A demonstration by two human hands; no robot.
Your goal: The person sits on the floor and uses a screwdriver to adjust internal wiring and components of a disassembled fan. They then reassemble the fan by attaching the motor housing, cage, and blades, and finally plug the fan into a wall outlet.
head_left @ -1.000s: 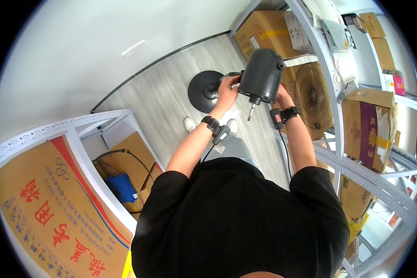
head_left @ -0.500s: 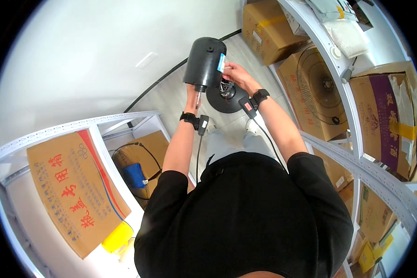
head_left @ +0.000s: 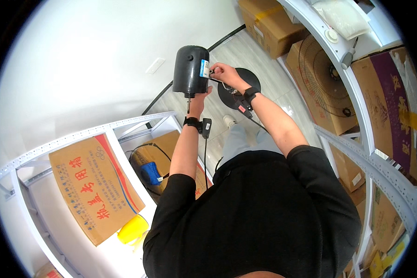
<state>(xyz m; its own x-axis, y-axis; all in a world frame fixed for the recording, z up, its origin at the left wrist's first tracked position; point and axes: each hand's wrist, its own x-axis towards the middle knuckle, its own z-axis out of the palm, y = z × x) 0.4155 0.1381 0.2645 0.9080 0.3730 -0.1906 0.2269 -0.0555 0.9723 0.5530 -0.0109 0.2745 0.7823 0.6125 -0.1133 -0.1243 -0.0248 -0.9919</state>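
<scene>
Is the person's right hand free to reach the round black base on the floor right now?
Probably not at once: the right hand is busy at the side of the black motor housing, which the left hand supports. The round black base lies uncovered below.

The motor [head_left: 190,70] sits between both hands, above the round base [head_left: 238,88] on the floor; shelving [head_left: 356,92] stands right, cartons [head_left: 95,185] left.

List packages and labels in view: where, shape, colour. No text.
Small label: on the black motor housing held by the left hand, rectangular, white and blue.
Flat carton: left shelf, brown, red characters, red and blue stripe.
Carton: top, on the floor, brown, yellow tape.
Carton: right shelf, brown and purple.
Right hand: at the label side.
</scene>
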